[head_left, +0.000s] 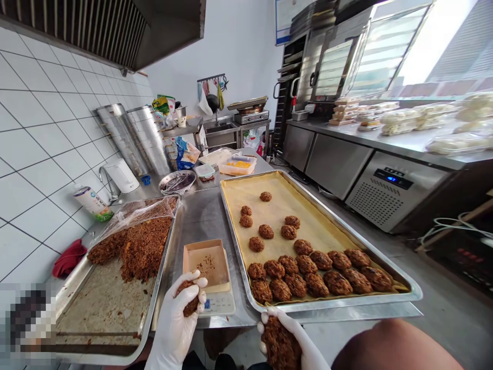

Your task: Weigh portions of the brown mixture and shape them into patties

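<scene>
Big parchment-lined tray [346, 304] right of centre, brown patties [308, 272] crowding near end. Left tray [103, 303], loose brown mix [142, 246] heaped in far half. Scale [220, 304] between trays, cardboard dish [206, 262] on top. Left hand [179, 321], gloved, fingers clamped round small lump [191, 303] beside scale. Right hand [304, 344], gloved, wrapped round bigger lump [279, 345], just below tray rim.

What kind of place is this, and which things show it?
Probably a commercial bakery kitchen: stainless steel counter, a large glass-door oven, and a lined baking tray of shaped brown patties. The gloved left hand and right hand each hold brown mix.
</scene>
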